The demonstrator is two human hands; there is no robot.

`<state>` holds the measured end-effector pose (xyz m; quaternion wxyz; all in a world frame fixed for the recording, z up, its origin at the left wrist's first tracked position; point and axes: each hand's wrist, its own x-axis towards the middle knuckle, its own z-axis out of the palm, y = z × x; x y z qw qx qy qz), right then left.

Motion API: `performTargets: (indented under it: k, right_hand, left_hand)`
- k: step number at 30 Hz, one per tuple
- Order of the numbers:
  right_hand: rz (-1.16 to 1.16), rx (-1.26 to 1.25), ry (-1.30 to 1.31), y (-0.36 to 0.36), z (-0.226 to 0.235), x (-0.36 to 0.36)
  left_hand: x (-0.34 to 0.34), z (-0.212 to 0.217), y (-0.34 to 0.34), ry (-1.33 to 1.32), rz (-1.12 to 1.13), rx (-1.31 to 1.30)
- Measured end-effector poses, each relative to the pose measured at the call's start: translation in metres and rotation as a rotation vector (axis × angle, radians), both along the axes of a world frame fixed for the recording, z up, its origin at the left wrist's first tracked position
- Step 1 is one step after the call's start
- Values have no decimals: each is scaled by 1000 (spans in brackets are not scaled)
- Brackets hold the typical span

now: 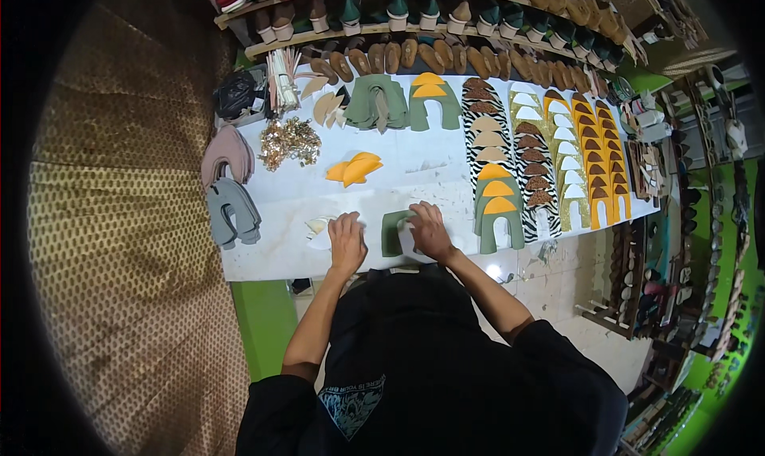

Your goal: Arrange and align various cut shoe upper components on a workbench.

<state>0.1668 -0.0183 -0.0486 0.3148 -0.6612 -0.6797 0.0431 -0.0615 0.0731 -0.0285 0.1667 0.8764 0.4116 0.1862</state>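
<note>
L hand [347, 242] nr front edge of desk [279, 205], fingers part-bent, beside white pcs [318, 227]; can't tell if it grips any. R hand [430, 233] at right side of green U-shaped pc [391, 234], fingers bent; pinching or not, can't tell. Green pc lies on desk, btwn hands. Beyond: loose yellow pcs [355, 169], then gold bits [289, 143] to L, green stack [362, 105] farther. Far edge: row of brown shoes [393, 58].

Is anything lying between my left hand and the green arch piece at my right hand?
Nothing visible: only white tabletop shows between the left hand and the green arch piece. Pale pieces lie left of that hand.
</note>
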Motion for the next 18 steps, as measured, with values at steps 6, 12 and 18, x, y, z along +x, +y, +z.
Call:
performTargets:
  k: [6, 12, 18]
  right_hand:
    - [65, -122, 62, 13, 13, -17]
    - [-55, -188, 71, 22, 28, -41]
    - [-111, -281, 22, 7, 36, -60]
  left_hand:
    - [-1, -3, 54, 63, 60, -2]
    - [13, -25, 107, 188, 164, 46]
    - [25, -53, 122, 144, 117, 141]
